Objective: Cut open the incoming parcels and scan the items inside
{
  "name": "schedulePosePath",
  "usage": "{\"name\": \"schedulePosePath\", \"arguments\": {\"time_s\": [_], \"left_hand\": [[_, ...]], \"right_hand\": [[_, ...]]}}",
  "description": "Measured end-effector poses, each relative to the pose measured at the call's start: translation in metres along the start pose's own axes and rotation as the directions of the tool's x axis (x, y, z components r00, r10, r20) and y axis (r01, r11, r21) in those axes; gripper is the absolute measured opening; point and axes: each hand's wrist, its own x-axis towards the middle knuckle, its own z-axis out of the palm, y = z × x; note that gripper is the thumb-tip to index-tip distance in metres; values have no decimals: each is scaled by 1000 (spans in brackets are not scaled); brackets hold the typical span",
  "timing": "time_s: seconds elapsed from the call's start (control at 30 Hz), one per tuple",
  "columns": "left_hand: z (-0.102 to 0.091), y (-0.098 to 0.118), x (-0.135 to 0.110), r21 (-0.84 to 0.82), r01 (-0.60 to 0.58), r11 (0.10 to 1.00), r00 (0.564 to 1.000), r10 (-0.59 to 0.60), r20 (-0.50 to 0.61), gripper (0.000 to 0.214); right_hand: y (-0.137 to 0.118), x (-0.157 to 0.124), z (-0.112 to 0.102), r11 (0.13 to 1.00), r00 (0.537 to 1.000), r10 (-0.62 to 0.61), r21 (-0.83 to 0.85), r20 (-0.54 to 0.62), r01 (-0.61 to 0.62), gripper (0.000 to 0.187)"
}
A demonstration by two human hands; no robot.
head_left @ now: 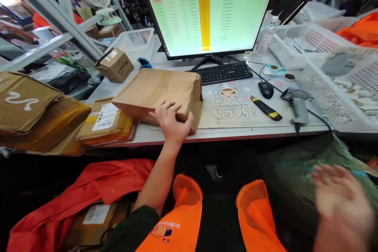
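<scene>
My left hand [171, 120] rests on the near corner of a brown cardboard box [156, 90] that lies on the desk in front of the monitor; its fingers curl over the box's edge and grip it. My right hand [339, 201] hangs low at the right, below the desk edge, blurred by motion, with its fingers spread and nothing in it. It is above a green bag [295, 165].
A keyboard [224, 73], mouse [265, 89], yellow-black box cutter [266, 109] and barcode scanner [297, 104] lie on the desk mat. White baskets [333, 86] stand at the right. Taped parcels [106, 124] and boxes [26, 102] pile up at the left. Orange bags [88, 193] lie below.
</scene>
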Motion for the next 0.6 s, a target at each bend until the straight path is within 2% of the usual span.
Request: {"name": "schedulePosePath", "arguments": {"time_s": [0.07, 0.1, 0.13, 0.17, 0.23, 0.3, 0.37, 0.43, 0.5, 0.53, 0.57, 0.6], "left_hand": [[-18, -26, -12, -78, -95, 992, 990, 86, -111, 38], [-30, -42, -19, -129, -144, 981, 982, 125, -143, 42], [-44, -58, -25, -185, -170, 968, 978, 142, -152, 46], [-58, -73, -30, -247, -169, 954, 980, 136, -143, 48], [-87, -101, -36, -387, -78, 919, 993, 37, -112, 46], [-113, -125, -35, -483, 64, 873, 992, -108, -64, 36], [-133, -141, -30, -456, 155, 876, 978, -200, -52, 27], [-144, -147, -27, -278, 150, 949, 965, -201, -166, 21], [-143, -140, -30, -29, 78, 997, 923, -83, -375, 22], [-139, -131, -35, 71, 9, 997, 883, 25, -469, 22], [-132, -120, -42, 141, -83, 987, 846, 144, -514, 24], [-124, -106, -49, 180, -170, 969, 841, 238, -486, 30]], "right_hand": [[-5, 21, 28, 990, 980, 36, 137, -195, -9, 48], [-11, 34, 46, 978, 976, 57, 207, -212, -12, 45], [-19, 47, 65, 968, 985, 58, 250, -161, -16, 39], [-28, 59, 82, 966, 998, 33, 259, -58, -17, 32], [-44, 85, 104, 975, 995, -73, 216, 72, 56, 28], [-52, 111, 107, 973, 977, -208, 115, 53, 201, 33], [-48, 138, 89, 940, 937, -341, -47, -76, 338, 40], [-33, 161, 56, 885, 853, -453, -249, -258, 395, 41], [-8, 177, 15, 836, 742, -520, -429, -423, 342, 39], [7, 184, -7, 826, 698, -524, -492, -488, 276, 41], [22, 190, -29, 826, 682, -500, -530, -534, 190, 45], [38, 198, -49, 835, 687, -447, -542, -573, 90, 52]]}}
